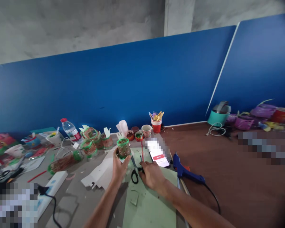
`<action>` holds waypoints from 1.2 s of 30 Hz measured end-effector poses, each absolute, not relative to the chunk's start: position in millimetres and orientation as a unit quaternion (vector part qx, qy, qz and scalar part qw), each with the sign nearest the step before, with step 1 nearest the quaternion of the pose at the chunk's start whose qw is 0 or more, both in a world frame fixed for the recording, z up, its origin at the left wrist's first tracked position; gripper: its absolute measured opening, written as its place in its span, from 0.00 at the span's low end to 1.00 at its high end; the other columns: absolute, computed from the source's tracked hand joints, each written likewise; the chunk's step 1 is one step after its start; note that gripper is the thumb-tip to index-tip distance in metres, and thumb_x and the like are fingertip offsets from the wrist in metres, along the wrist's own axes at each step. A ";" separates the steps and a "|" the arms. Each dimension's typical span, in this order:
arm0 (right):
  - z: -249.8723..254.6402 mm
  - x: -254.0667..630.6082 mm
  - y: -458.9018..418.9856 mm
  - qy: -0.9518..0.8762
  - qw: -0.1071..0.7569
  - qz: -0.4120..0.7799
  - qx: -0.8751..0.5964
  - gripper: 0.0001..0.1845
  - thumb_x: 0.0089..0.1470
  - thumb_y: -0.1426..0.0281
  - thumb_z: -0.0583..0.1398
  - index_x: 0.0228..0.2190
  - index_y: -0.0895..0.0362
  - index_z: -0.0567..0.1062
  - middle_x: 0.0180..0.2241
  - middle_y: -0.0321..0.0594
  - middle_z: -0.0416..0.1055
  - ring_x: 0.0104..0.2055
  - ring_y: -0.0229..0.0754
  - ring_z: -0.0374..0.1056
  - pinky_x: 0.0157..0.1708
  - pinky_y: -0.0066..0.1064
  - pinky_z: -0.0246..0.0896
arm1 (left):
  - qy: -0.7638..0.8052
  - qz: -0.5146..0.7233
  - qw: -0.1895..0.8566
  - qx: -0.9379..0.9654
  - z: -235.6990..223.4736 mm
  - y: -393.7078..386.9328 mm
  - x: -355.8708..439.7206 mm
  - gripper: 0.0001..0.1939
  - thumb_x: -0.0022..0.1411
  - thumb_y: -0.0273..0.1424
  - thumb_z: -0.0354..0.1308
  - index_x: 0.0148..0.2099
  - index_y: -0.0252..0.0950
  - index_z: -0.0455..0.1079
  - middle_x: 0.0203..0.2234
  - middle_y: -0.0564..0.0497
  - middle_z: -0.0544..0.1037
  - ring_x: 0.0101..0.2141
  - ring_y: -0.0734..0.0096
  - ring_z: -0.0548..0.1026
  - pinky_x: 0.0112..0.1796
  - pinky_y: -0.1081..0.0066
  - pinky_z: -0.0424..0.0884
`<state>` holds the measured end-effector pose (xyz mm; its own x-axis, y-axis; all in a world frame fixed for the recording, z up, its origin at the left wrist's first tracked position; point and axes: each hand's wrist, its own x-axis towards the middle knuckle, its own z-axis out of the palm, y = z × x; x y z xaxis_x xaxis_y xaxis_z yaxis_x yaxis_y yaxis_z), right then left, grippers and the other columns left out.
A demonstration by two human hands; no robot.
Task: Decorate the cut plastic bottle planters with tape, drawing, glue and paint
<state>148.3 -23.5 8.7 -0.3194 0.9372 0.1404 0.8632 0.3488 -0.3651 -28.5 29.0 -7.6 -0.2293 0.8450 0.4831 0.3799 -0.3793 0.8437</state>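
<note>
My left hand (120, 166) is wrapped round a small brown cup (123, 148) with a bright green rim, held upright. Just right of it, my right hand (153, 175) has its fingers closed at the lower end of a thin red stick (142, 148) that points up. Black-handled scissors (135, 176) lie between the hands, one handle loop close to my right fingertips. Beneath is a pale green board (149, 205) with a small cut scrap (134, 199) on it.
A phone (160, 160) and a blue glue gun (187, 171) lie to the right. Several similar brown-and-green cups (88, 148) and a water bottle (71, 129) stand at the back left. White paper (98, 172) and a power strip (52, 188) lie left. A blue partition (123, 85) closes the back.
</note>
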 end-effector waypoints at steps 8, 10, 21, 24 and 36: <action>-1.9 150.0 -19.1 -0.756 0.249 0.155 -0.585 0.26 0.52 0.76 0.55 0.54 0.65 0.68 0.35 0.51 0.78 0.35 0.50 0.74 0.36 0.34 0.60 | 0.517 0.587 0.197 0.591 -6.4 27.2 -27.9 0.29 0.54 0.41 0.62 0.55 0.37 0.60 0.47 0.41 0.72 0.47 0.55 0.72 0.49 0.56 0.67; -4.0 150.6 -14.3 -0.720 0.334 0.195 -0.576 0.29 0.51 0.76 0.54 0.56 0.64 0.65 0.30 0.45 0.76 0.32 0.46 0.72 0.34 0.31 0.60 | 0.523 0.582 0.201 0.589 -6.7 27.1 -27.1 0.30 0.55 0.42 0.61 0.56 0.36 0.59 0.48 0.39 0.72 0.47 0.55 0.72 0.49 0.56 0.67; 13.9 156.1 -14.5 -0.557 0.572 0.456 -0.394 0.16 0.53 0.64 0.56 0.38 0.57 0.79 0.20 0.32 0.62 0.20 0.35 0.56 0.20 0.26 0.53 | 0.533 0.576 0.242 0.570 -18.6 29.2 -20.8 0.30 0.52 0.37 0.63 0.56 0.34 0.61 0.48 0.39 0.73 0.49 0.53 0.72 0.51 0.53 0.66; 15.4 154.3 -18.8 -0.544 0.599 0.474 -0.346 0.13 0.53 0.62 0.57 0.34 0.55 0.77 0.23 0.35 0.67 0.24 0.37 0.62 0.23 0.28 0.58 | 0.524 0.573 0.251 0.578 -19.5 28.0 -19.3 0.30 0.51 0.38 0.63 0.55 0.33 0.61 0.48 0.38 0.73 0.48 0.53 0.73 0.50 0.54 0.67; 14.2 157.7 -18.8 -0.527 0.625 0.478 -0.321 0.15 0.52 0.61 0.62 0.39 0.56 0.77 0.32 0.40 0.74 0.34 0.41 0.68 0.35 0.32 0.65 | 0.521 0.568 0.262 0.580 -20.9 24.7 -14.4 0.31 0.51 0.38 0.63 0.54 0.33 0.61 0.47 0.38 0.73 0.46 0.55 0.73 0.49 0.55 0.67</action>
<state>157.7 -18.8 14.2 -0.0120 0.9360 0.3518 -0.2591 0.3369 -0.9052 -14.4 24.7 -20.9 -0.1891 0.9025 0.3868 0.3069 -0.3199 0.8964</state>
